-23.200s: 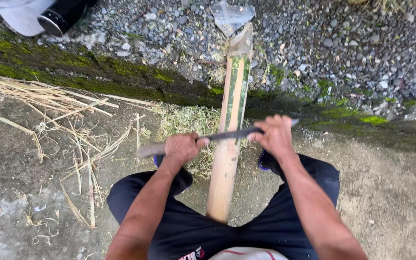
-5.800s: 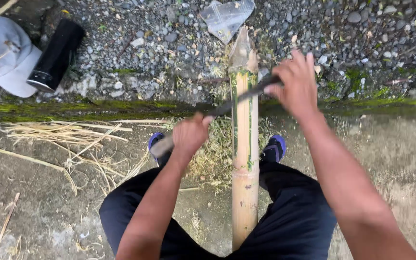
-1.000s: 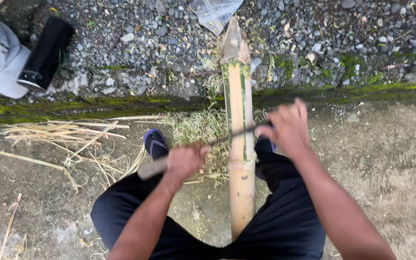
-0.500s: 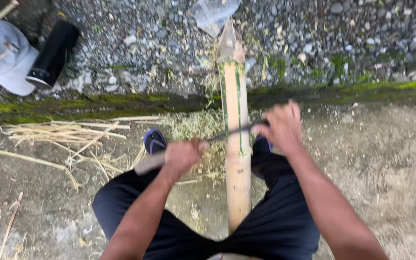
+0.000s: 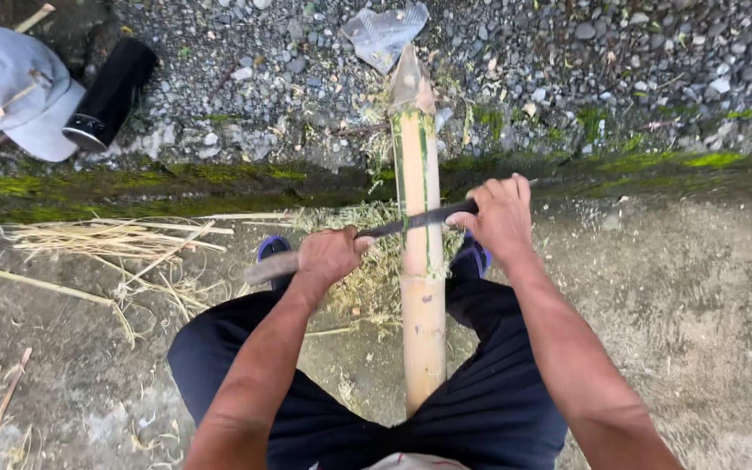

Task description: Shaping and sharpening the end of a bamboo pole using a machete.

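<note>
**Scraping the green skin off a bamboo pole**

The thick, green-and-tan bamboo pole lies between the knees, pointing to 12 o'clock. The left hand and right hand are each clenched on the long dark blade across it. Mid-scrape, probably; next stroke needs even pressure.

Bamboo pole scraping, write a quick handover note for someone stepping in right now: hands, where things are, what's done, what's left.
Left hand: closed around the handle end of the long knife.
Right hand: gripping the blade's far end; the blade lies crosswise on the bamboo pole.
Pole: runs between the person's legs, pointed tip resting on the gravel past the mossy curb.
Done: the pole's near part is bare and tan; shavings lie piled around it.
Left: green skin streaks remain from the blade up to the tip.
Nearby: a grey cap and a black bottle, upper left.
</note>
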